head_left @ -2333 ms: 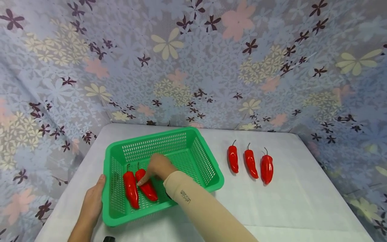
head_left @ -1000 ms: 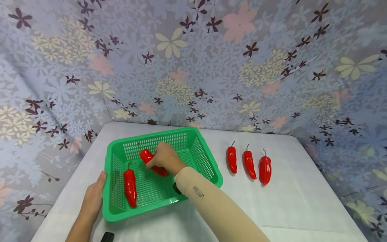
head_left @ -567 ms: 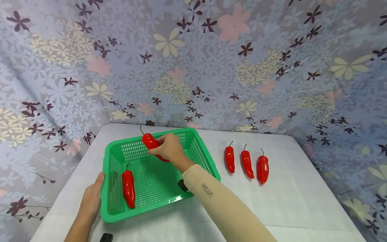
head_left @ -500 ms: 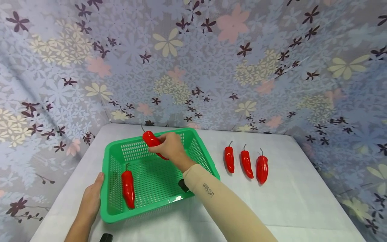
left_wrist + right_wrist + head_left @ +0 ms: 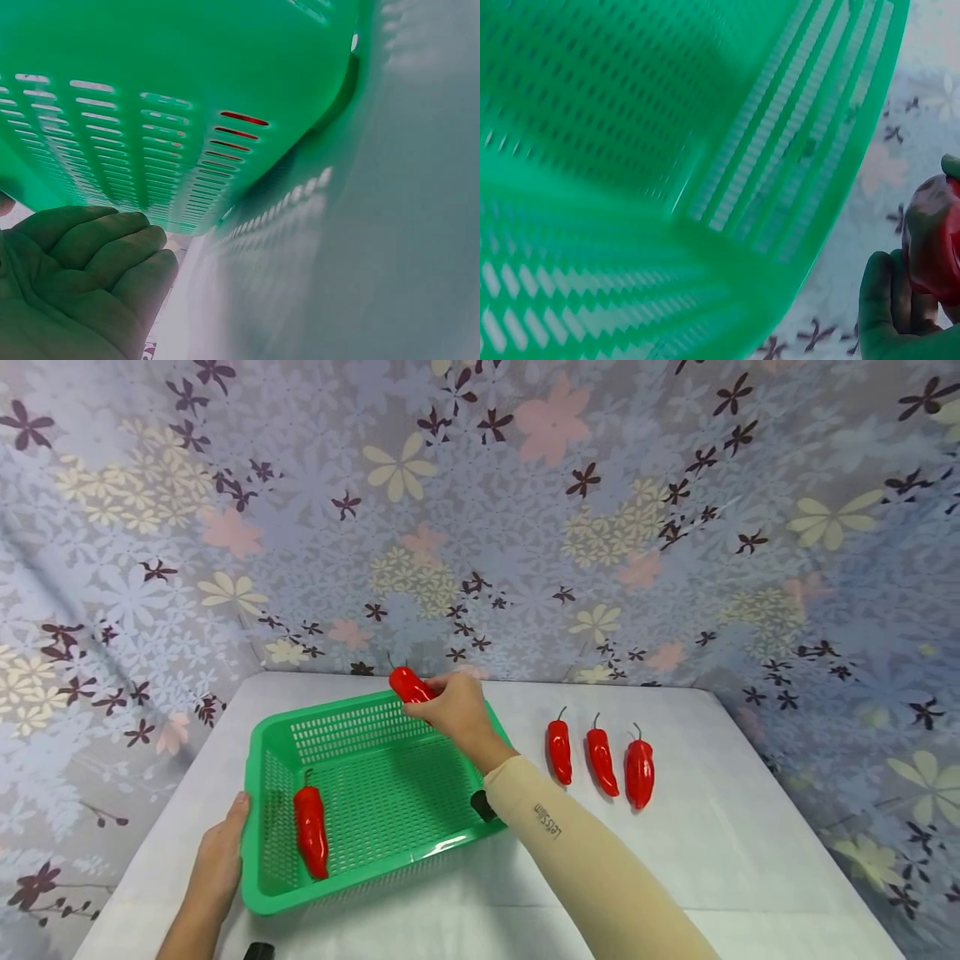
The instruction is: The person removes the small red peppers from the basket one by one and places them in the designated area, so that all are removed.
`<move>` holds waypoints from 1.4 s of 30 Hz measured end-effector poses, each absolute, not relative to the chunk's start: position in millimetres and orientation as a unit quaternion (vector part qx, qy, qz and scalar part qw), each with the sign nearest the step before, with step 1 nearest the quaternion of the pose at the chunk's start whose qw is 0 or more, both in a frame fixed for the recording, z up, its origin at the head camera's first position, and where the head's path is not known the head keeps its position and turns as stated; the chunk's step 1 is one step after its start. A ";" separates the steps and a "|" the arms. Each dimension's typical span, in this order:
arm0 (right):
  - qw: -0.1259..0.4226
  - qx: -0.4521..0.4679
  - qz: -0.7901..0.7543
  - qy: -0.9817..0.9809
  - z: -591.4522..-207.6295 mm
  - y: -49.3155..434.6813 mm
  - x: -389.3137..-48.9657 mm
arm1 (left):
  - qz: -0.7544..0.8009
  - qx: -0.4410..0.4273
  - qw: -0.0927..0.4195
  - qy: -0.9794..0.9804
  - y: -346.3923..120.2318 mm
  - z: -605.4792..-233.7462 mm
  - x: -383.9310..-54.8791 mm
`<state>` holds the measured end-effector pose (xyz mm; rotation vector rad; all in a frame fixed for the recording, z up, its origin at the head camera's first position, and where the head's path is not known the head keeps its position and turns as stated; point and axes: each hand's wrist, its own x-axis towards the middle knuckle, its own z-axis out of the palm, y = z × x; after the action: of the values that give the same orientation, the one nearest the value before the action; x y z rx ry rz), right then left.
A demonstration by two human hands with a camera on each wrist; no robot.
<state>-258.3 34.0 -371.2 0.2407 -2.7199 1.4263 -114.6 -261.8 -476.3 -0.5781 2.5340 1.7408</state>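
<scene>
Your right hand (image 5: 456, 710) grips a red pepper (image 5: 408, 685) with curled fingers (image 5: 889, 296), holding it in the air above the far rim of the green basket (image 5: 390, 877). Your left hand (image 5: 216, 868) rests against the basket's near left wall, its fingers (image 5: 112, 244) straight and relaxed against the slotted plastic. A second red pepper (image 5: 311, 831) lies inside the basket near the left wall. Three more red peppers (image 5: 598, 762) lie in a row on the white table (image 5: 750, 843), to the right of the basket.
</scene>
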 end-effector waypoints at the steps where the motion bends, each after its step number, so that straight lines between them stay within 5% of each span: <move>1: 0.034 0.077 0.463 -0.883 -370.7 38.6 -259.3 | 0.555 -0.184 0.009 0.811 -262.8 -476.4 -114.5; 21: 0.064 -0.033 0.442 -0.894 -365.1 150.2 -274.6 | 0.556 -0.201 0.026 0.806 -264.5 -475.5 -113.9; 42: 0.069 -0.234 0.345 -0.906 -400.1 338.2 -236.9 | 0.548 -0.202 0.004 0.812 -258.9 -475.2 -117.7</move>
<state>-236.9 338.2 -400.1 -0.7061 -2.7293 1.0376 -117.7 -258.9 -475.2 -0.6322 2.5445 1.7166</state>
